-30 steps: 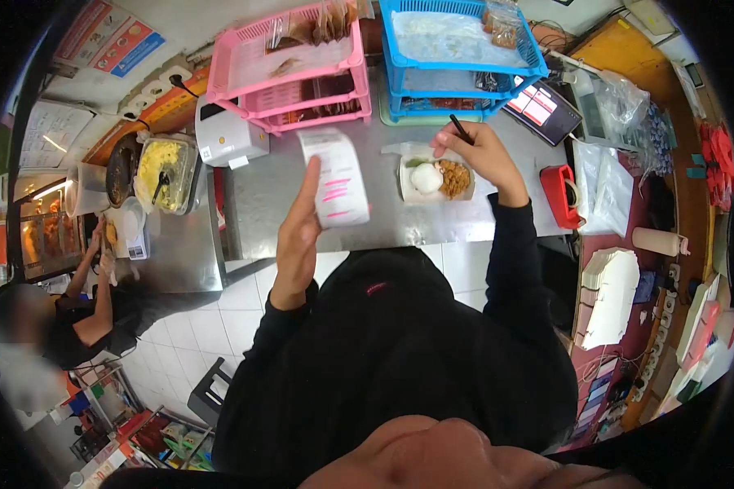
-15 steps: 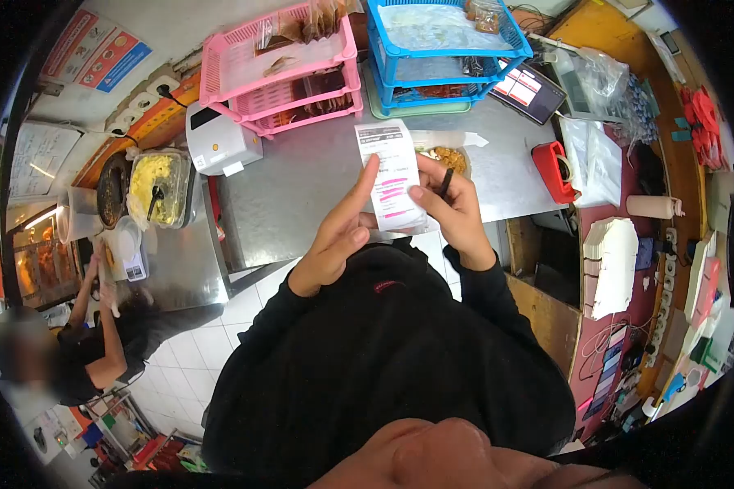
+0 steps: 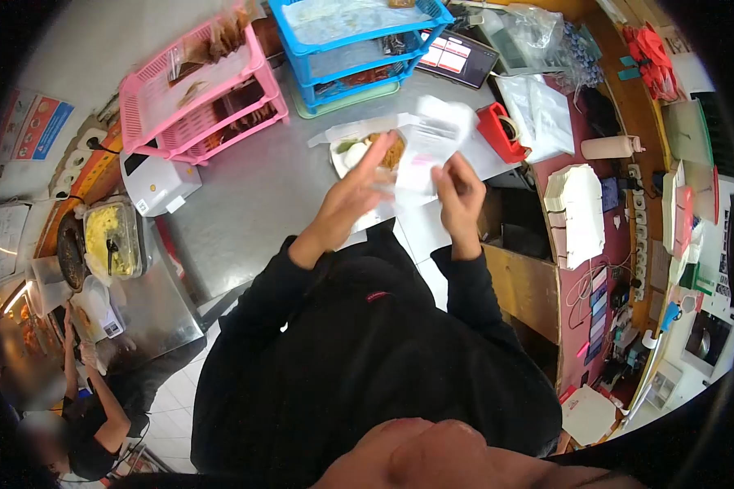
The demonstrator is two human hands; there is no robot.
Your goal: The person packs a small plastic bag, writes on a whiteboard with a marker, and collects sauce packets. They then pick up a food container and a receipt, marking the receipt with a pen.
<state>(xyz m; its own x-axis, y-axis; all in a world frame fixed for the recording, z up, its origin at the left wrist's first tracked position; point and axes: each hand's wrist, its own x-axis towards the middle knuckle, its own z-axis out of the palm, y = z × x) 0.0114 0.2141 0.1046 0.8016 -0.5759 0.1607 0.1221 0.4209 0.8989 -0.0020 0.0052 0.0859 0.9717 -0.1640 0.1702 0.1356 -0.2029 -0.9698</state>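
Observation:
A long paper receipt [image 3: 429,155] with pink-marked lines is blurred by motion, its top end curling over. My right hand [image 3: 462,204] pinches its right edge between thumb and fingers. Left of the paper, my left hand [image 3: 342,208] has its fingers stretched out and apart, the fingertips close to the receipt's left edge. Behind both lies an open takeaway box [image 3: 336,163] with brown food [image 3: 393,153] and a white piece in it, partly hidden by the paper and my left fingers.
Pink [image 3: 151,134] and blue [image 3: 302,69] tiered racks stand along the back of the metal counter [image 3: 245,196]. A white label printer [image 3: 159,183] is at left, a red tape dispenser [image 3: 497,134] at right. Another person's arm [image 3: 106,399] works at the lower left.
My view has turned to the right. The receipt has swung away from my left hand towards the right and tilted, uncovering more of the takeaway box. My left fingers have spread.

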